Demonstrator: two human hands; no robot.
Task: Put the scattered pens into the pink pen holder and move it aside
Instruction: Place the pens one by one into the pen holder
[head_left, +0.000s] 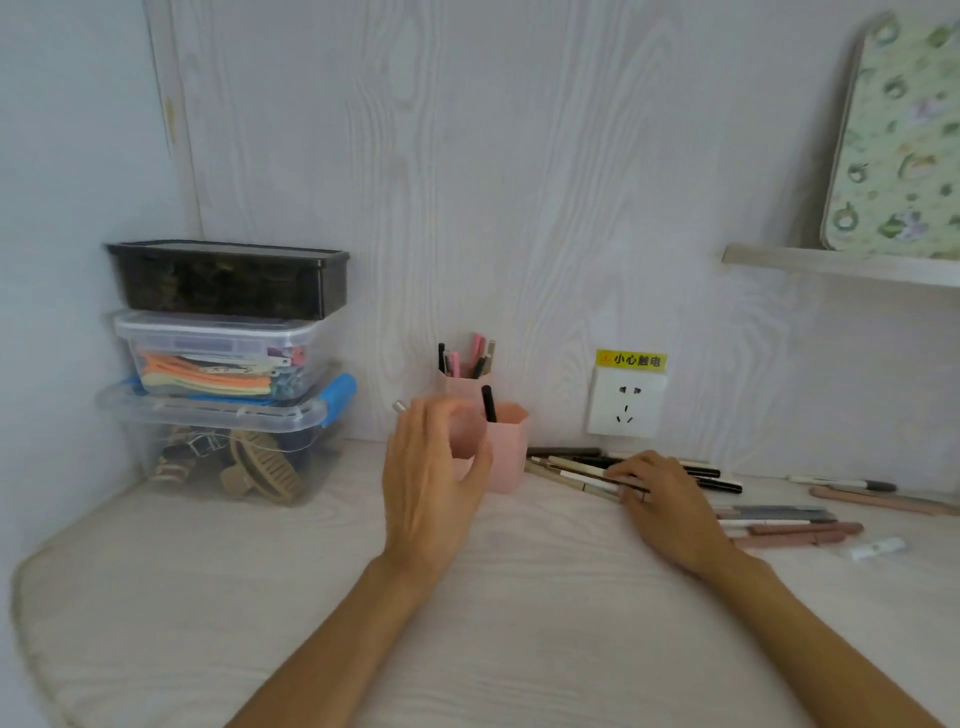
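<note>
on desk, hands (434, 483) spread near holder (506, 447)

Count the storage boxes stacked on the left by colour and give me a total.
Dark box: 1
Clear boxes: 2
Total: 3
</note>
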